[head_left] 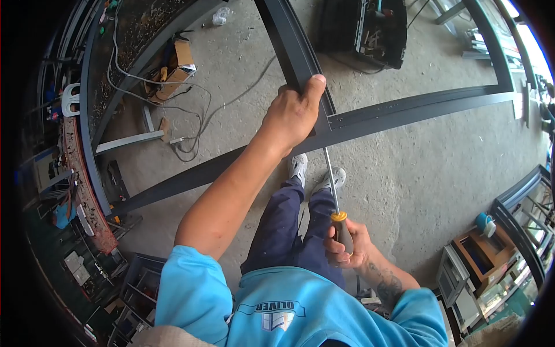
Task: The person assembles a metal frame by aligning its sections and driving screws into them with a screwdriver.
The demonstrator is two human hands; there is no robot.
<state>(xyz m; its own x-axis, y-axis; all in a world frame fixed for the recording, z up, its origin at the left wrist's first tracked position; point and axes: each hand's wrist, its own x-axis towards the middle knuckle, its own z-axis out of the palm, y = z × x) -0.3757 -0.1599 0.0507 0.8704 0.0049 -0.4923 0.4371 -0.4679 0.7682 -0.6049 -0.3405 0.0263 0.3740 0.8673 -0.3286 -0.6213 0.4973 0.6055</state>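
A dark grey metal frame (416,110) spans the view at waist height, its middle bar meeting the near rail in a T-joint. My left hand (292,113) is wrapped round the middle bar just above that joint, thumb lying along the bar's right side. Low in front of my body, my right hand (354,246) is closed round the handle of a long screwdriver (332,179), which has a yellow collar. Its shaft points up and away from me, and the tip meets the near rail's edge beside the joint, where it is hidden.
Beyond the frame, a black toolbox (378,34) stands on the concrete floor. A cardboard box (176,72) of tools and a loose cable (199,115) lie to the left, beside a littered workbench (139,34). A wooden cabinet (480,254) with a blue mug (485,224) is at right.
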